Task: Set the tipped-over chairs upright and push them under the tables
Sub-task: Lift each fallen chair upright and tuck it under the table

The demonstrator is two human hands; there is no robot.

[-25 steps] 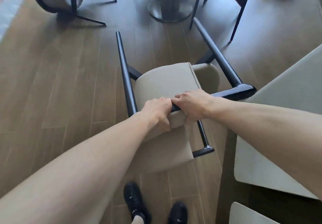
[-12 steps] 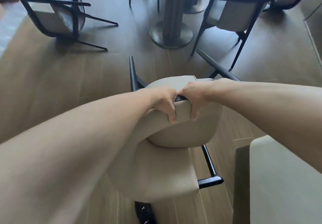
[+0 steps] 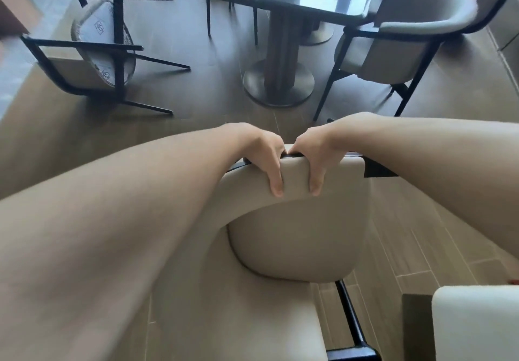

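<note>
Far left: tipped chair [image 3: 104, 48] on its side on wood floor [image 3: 196, 102], dark legs pointing right, well apart from table. Left hand [image 3: 264, 155] curled over top edge of beige chair backrest [image 3: 297, 220], fingers wrapped down inner face. Right hand [image 3: 314, 155] just beside it, same grip on same edge, knuckles nearly touching. Held chair in foreground, facing pedestal table [image 3: 280, 3], not under it. Right: upright chair [image 3: 407, 40] beside table. Lower right corner: pale cushioned edge [image 3: 477, 329], identity unclear
</note>
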